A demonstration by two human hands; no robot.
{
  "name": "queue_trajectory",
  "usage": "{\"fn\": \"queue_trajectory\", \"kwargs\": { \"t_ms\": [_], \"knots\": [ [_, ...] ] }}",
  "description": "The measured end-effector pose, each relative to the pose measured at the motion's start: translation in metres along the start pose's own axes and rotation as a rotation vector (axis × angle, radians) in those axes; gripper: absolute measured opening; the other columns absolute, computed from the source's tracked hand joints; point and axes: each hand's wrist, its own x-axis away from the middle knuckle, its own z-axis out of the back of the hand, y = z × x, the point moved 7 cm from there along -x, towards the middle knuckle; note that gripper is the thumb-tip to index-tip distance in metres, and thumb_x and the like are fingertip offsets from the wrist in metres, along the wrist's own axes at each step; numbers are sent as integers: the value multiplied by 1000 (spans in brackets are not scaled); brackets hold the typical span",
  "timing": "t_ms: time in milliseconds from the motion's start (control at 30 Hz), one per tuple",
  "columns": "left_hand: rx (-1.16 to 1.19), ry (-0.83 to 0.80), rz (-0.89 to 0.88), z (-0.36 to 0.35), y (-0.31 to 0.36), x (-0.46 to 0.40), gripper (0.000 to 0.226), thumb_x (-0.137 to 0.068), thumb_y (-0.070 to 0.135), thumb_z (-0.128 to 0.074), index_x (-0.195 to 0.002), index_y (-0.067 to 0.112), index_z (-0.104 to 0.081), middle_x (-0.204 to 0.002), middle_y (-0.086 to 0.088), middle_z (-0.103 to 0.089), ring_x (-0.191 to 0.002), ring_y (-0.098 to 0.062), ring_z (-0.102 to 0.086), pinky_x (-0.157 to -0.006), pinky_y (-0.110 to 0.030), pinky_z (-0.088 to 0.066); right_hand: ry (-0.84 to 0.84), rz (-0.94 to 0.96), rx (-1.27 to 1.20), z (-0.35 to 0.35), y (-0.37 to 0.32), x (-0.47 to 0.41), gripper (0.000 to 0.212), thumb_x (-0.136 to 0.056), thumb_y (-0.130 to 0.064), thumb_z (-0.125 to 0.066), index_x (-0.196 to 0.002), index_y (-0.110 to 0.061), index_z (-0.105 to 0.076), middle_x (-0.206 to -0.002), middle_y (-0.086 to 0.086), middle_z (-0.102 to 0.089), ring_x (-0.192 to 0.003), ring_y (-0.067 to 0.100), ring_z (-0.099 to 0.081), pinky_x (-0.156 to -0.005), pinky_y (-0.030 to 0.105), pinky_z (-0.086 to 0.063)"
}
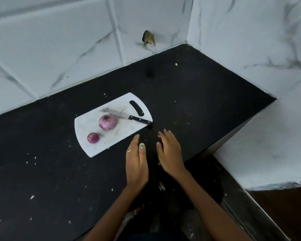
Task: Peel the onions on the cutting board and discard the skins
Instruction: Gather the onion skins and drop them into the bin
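A black tabletop (181,87) flecked with pale crumbs runs into a corner of white, grey-veined marble wall tiles (59,49), one tile broken by a dark hole (148,38).

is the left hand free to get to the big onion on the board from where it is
Probably yes: the left hand is open and empty beside the cutting board, nothing lies between it and the big onion, and the knife sits behind.

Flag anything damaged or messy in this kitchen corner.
A ragged hole breaks the marble wall tile above the black counter. Pale crumbs lie scattered over the counter around the cutting board.
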Motion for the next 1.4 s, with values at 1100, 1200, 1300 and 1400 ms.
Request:
{"fn": "queue_trajectory", "kwargs": {
  "t_ms": [1100, 1200, 1300, 1400],
  "knots": [
    [698, -164, 251, -28, -22, -48, 59, -103, 42, -9, -142, 12, -42, -141, -3, -51, -129, -14, -49, -110, -26, -33, 313, -225, -238, 18, 38, 25, 38, -84, 7, -42, -115, 0, -63, -123, 13, -59, -121, 26, -50, -103, 10, -28],
    [733, -151, 305, -15, -33, -52, 64, -101, 49, -9, -139, 15, -47, -136, -1, -56, -125, -13, -53, -113, -31, -32, 53, -109, 66, -19, 19, 31, 50, -92, -15, -41, -140, 0, -40, -150, 18, -34, -142, 34, -23, -116, 32, -9],
    [767, -181, 340, -16, -33, -49, 66, -100, 52, -9, -137, 15, -50, -133, 0, -59, -124, -14, -55, -113, -34, -31, -53, 42, 412, -47, -5, 40, 58, -88, -21, -50, -140, 2, -38, -147, 25, -35, -139, 40, -29, -114, 46, -20],
    [790, -232, 370, -21, -34, -45, 70, -99, 55, -8, -136, 14, -51, -133, -1, -59, -123, -15, -56, -114, -36, -31, -57, 120, 555, -55, -17, 48, 64, -62, -4, -79, -121, 9, -58, -125, 29, -57, -120, 41, -54, -97, 43, -47]
  ]
}}
